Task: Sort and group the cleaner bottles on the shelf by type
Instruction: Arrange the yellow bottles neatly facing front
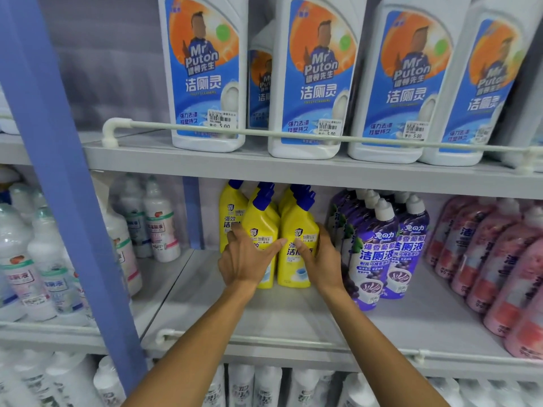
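A person's left hand [246, 261] wraps thumb and fingers round the left yellow bottle [262, 223], while the right hand [321, 259] clasps the right yellow bottle [298, 218] beside it. Both blue-capped toilet cleaners stand upright, side by side, at the front of a yellow group on the middle shelf [264, 315]. Purple bottles [373, 251] stand just to the right, pink bottles [499, 259] beyond them; white Mr Puton bottles [202, 69] line the upper shelf [176, 160].

Head view, close, facing shelf [293, 171]
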`<state>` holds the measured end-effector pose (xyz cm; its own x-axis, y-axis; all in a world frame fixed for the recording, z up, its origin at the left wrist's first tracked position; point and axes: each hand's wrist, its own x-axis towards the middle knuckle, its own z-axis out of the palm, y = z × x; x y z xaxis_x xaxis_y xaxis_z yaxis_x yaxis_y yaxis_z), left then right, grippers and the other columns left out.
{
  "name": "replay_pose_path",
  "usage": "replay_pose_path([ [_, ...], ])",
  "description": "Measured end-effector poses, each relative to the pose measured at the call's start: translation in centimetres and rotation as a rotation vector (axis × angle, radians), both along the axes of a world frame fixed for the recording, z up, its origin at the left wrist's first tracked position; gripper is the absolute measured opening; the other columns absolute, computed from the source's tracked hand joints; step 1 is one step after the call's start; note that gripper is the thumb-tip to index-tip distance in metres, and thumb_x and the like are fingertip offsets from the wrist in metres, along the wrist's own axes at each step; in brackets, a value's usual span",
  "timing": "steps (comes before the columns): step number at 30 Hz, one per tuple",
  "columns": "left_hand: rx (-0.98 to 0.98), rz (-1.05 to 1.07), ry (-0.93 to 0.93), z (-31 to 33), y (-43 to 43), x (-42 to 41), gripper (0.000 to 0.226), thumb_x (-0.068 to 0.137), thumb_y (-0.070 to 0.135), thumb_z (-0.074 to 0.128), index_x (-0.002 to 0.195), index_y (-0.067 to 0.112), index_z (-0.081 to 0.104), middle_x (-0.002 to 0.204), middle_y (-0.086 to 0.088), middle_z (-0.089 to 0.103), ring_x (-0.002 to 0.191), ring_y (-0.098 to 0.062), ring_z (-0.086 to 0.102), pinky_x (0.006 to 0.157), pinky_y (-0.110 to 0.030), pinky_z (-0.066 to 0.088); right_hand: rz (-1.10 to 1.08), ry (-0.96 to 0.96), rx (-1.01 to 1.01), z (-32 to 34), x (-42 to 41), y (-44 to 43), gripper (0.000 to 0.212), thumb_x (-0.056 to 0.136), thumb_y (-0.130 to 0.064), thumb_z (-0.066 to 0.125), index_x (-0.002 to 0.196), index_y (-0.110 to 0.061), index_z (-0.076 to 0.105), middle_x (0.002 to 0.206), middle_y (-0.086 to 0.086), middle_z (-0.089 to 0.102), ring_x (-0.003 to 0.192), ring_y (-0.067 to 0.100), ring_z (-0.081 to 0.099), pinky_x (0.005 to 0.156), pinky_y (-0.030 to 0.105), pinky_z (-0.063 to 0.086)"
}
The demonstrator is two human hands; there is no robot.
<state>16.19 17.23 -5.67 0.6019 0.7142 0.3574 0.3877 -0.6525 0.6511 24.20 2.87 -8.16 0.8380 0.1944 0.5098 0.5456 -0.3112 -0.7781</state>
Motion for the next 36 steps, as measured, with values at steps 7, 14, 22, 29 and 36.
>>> replay_pose_path([
  [7, -0.122, -0.256, 0.076, -0.8, 2.5, 0.0, 0.096, 0.075, 0.066, 0.077, 0.144, 0.020, 0.029, 0.141, -0.006, 0.058, 0.123, -0.037, 0.060, 0.093, -0.049, 0.053, 0.071, 0.009, 0.027, -0.6, 1.0, -0.4, 0.070, 0.090, -0.049, 0.073, 0.148, -0.020, 0.047, 0.129, -0.005, 0.069, 0.115, 0.013, 0.068, 0.099, 0.040, 0.057],
  [14, -0.128, -0.194, 0.004, -0.5, 2.3, -0.3, 0.084, 0.074, 0.081, 0.061, 0.129, 0.020, 0.047, 0.123, -0.008, 0.068, 0.113, -0.038, 0.065, 0.090, -0.050, 0.054, 0.079, -0.003, -0.019, -0.4, 1.8, -0.4, 0.084, 0.082, -0.066, 0.066, 0.148, -0.018, 0.045, 0.127, -0.001, 0.071, 0.111, 0.019, 0.070, 0.096, 0.038, 0.057],
  [22, -0.354, -0.279, -0.469, 4.2, 4.8, 1.1, 0.042, 0.107, 0.054, 0.041, 0.122, 0.018, 0.059, 0.112, 0.005, 0.063, 0.098, 0.010, 0.061, 0.078, -0.004, 0.040, 0.072, -0.049, -0.001, -0.9, 2.1, -0.2, 0.065, 0.093, -0.036, 0.075, 0.147, -0.013, 0.047, 0.129, 0.003, 0.070, 0.113, 0.018, 0.067, 0.092, 0.019, 0.048],
  [29, -0.289, -0.263, -0.203, 6.0, 11.4, 6.6, 0.047, 0.070, 0.034, 0.085, 0.109, 0.013, 0.071, 0.110, -0.007, 0.074, 0.107, -0.029, 0.070, 0.095, -0.045, 0.058, 0.089, -0.063, 0.017, -1.6, 2.6, -0.3, 0.070, 0.094, -0.039, 0.072, 0.152, -0.012, 0.043, 0.137, 0.003, 0.066, 0.122, 0.018, 0.065, 0.100, 0.021, 0.048],
  [36, -0.205, -0.300, -0.089, 4.2, 15.2, 7.7, 0.061, 0.066, 0.009, 0.094, 0.121, 0.006, 0.066, 0.119, -0.017, 0.072, 0.109, -0.032, 0.070, 0.095, -0.050, 0.058, 0.130, -0.029, 0.067, -1.6, 2.8, -0.3, 0.071, 0.094, -0.042, 0.071, 0.154, -0.016, 0.042, 0.141, 0.000, 0.064, 0.127, 0.013, 0.061, 0.105, 0.017, 0.046],
])
